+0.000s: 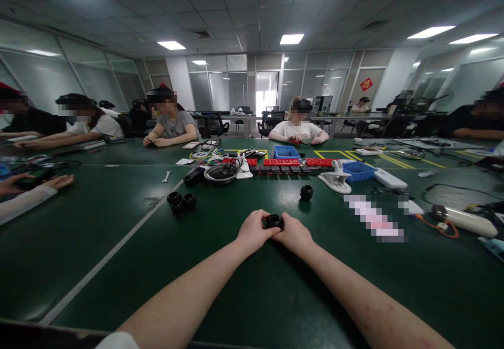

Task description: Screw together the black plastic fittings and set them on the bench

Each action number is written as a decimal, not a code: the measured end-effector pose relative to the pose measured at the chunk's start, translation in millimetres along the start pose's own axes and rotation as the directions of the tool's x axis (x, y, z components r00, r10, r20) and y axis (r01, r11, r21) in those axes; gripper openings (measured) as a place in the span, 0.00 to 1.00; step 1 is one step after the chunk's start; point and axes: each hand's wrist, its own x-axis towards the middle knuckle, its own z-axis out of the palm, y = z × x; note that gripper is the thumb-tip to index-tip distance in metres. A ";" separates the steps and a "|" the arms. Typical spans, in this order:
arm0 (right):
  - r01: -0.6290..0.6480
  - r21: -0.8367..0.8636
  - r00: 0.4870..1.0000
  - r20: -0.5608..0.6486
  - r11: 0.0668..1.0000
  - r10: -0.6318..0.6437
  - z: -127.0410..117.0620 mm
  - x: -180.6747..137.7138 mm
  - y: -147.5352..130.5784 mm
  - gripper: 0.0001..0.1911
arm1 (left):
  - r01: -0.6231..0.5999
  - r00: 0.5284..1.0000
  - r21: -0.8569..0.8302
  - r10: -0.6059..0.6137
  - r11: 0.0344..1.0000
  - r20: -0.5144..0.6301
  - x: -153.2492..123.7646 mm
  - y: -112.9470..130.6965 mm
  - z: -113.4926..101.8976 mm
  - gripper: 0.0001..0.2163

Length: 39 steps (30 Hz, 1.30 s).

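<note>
Gripping a small black ring-shaped part between both hands over the green table.

Left hand and right hand curl fingers closed around it; matching glossy black rings sit left and ahead, well apart.

green table, black rings, blue trays

A white clamp and blue tray sit on the green table, beside a metal bowl.
</note>
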 end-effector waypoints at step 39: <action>0.110 0.123 0.994 -0.035 0.986 -0.107 -29.2 -2.9 2.8 0.24 | -0.156 0.985 0.219 0.134 0.963 0.110 3.7 -7.2 -5.4 0.18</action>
